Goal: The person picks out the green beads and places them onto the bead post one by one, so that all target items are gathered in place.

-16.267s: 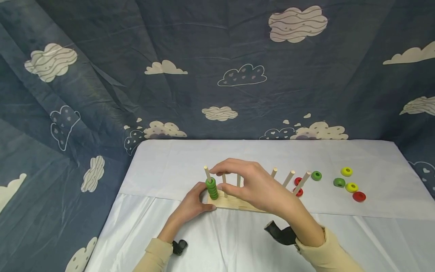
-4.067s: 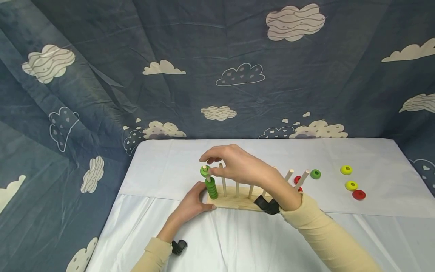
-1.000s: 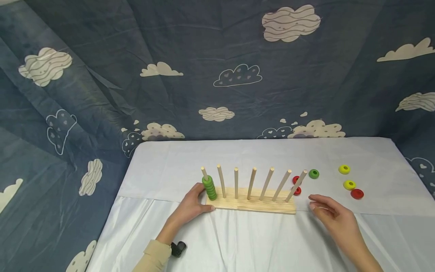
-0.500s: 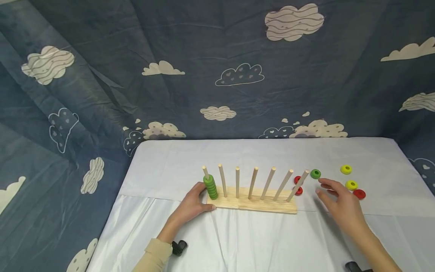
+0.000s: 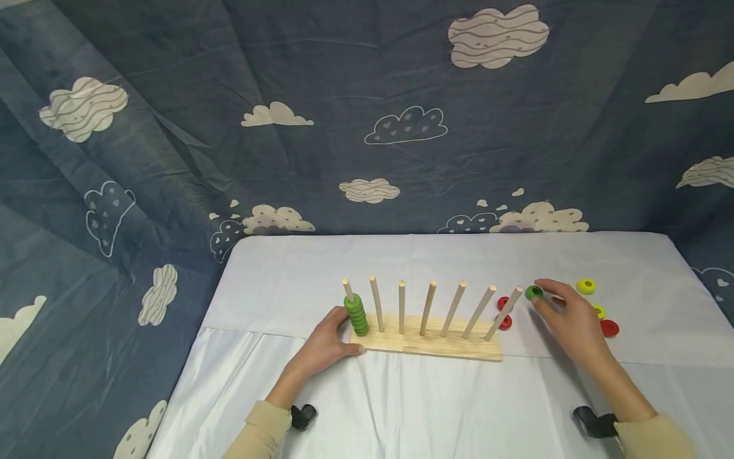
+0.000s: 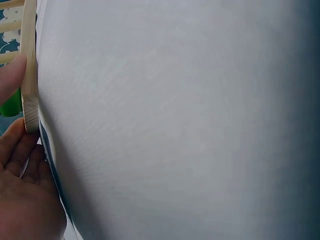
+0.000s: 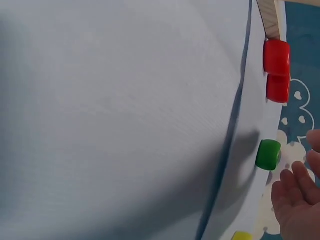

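A wooden peg stand (image 5: 436, 344) with a row of upright pegs lies on the white-covered table in the head view. Several green beads (image 5: 357, 317) are stacked on its leftmost peg; the other pegs are bare. My left hand (image 5: 321, 344) grips the stand's left end, thumb at the front edge; the left wrist view shows the fingers at that wooden end (image 6: 31, 112). Over on the right, my right hand (image 5: 573, 325) reaches to a loose green bead (image 5: 534, 292) with thumb and fingers parted. In the right wrist view a gap shows between this bead (image 7: 268, 154) and the fingers.
Two red beads (image 5: 504, 322) lie behind the stand's right end. Beyond my right hand are two yellow beads (image 5: 586, 286) and a red bead (image 5: 610, 328). A dark cloud-print cloth (image 5: 401, 172) hangs behind the table.
A green bead has gone from the right side onto the leftmost peg, making the stack taller. My right hand has since moved right and forward to another green bead. My left hand stays put.
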A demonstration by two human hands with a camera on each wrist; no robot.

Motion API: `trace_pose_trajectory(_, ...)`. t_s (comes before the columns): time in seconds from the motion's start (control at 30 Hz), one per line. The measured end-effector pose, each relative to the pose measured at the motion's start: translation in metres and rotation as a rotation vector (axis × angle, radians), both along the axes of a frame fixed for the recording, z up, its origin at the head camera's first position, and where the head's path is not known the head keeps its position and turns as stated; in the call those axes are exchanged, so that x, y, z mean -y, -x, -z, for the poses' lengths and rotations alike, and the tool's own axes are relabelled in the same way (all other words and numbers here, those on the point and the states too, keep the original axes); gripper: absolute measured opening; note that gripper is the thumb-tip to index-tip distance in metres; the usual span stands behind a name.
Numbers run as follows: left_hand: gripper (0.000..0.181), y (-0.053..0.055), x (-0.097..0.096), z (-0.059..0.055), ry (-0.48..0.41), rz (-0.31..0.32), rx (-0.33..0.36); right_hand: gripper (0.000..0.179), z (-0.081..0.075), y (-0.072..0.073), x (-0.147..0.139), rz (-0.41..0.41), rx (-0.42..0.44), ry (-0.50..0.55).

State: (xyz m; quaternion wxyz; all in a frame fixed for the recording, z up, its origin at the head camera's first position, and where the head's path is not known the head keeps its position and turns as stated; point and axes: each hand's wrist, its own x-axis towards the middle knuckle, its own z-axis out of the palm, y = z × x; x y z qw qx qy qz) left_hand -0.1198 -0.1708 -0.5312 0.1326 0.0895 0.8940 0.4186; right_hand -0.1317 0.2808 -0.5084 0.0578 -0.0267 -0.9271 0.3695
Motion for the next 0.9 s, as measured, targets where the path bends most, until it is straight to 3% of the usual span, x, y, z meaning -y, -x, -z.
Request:
trace_pose_trajectory(0.4,0.079,0.001,0.0,0.001,-0.004,-0.003,0.005,0.044,0.007,0.015,-0.002,-0.02,0.122,-0.033)
trace_pose_trajectory(0.63,0.079,0.0,0.0,0.001,-0.01,-0.001,0.004,0.044,0.018,0.02,-0.007,-0.022,0.134,-0.041)
trace_pose_trajectory(0.9,0.08,0.0,0.0,0.002,-0.011,-0.006,0.009,0.044,0.019,0.02,-0.011,-0.027,0.137,-0.051)
